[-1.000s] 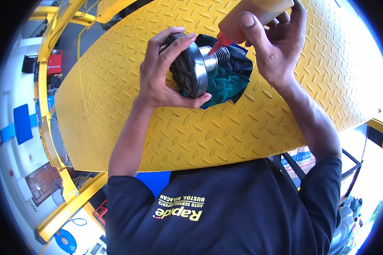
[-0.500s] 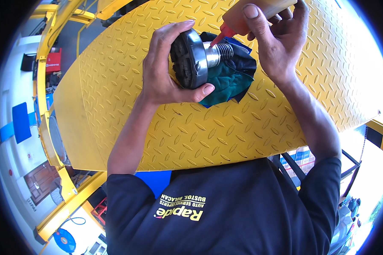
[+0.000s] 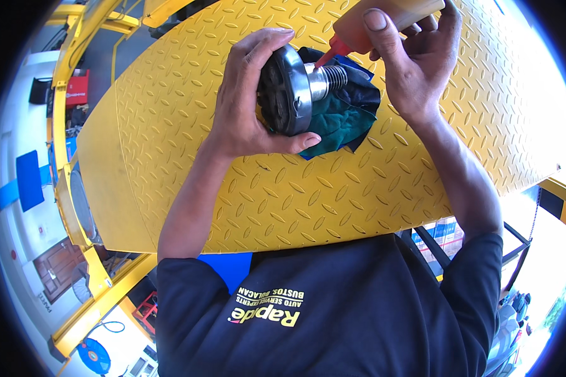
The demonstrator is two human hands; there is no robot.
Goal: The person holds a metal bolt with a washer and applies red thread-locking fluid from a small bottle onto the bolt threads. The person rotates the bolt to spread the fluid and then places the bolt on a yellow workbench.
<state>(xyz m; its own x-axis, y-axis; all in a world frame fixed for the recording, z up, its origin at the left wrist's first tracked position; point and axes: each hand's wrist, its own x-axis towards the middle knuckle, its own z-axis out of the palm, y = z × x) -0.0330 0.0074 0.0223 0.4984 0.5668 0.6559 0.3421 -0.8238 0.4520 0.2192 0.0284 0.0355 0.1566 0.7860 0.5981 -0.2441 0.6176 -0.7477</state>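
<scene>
My left hand [image 3: 240, 103] is closed around the rim of a round black rubber-faced lift pad [image 3: 295, 88], which is tilted on its side. From the pad a shiny metal stud [image 3: 319, 80] with a threaded end points right. My right hand [image 3: 420, 81] grips a squeeze bottle [image 3: 353, 28] with amber contents, tipped down to the left. Its red nozzle [image 3: 334, 53] meets the smooth part of the stud, near the threads. Under the stud, a crumpled dark green and navy cloth [image 3: 346, 122] lies on the yellow tread plate [image 3: 295, 201].
Yellow steel framework [image 3: 60, 125] runs along the left side. Beyond it are a red box [image 3: 77, 90], a blue panel [image 3: 30, 180] and a blue reel [image 3: 95, 355]. A dark metal frame [image 3: 516, 261] stands at the lower right, past the plate's near edge.
Both hands have shifted slightly right, carrying the lift pad and the bottle along. The nozzle stays at the stud, and the cloth lies as before.
</scene>
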